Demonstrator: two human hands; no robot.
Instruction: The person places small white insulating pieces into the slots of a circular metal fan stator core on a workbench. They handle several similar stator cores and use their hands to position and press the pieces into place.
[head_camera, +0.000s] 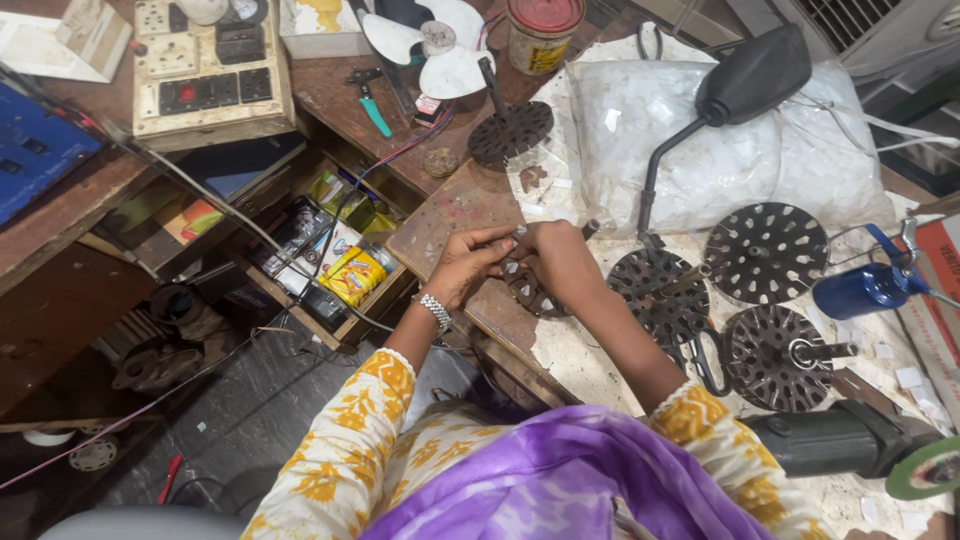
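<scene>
- Left hand (468, 262): fingers pinched on the dark round metal part (525, 285).
- Right hand (560, 255): closed over the same part, grip apparently firm.
- Desk (440, 225): perforated discs (765, 250) nearby.

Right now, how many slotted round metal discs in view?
5: one by the fan, three at right, one partly hidden under the hands. More may be hidden.

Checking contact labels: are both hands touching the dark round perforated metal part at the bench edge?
Touching. Head view shows left hand and right hand closed around the dark perforated metal part, no gap visible.
</scene>
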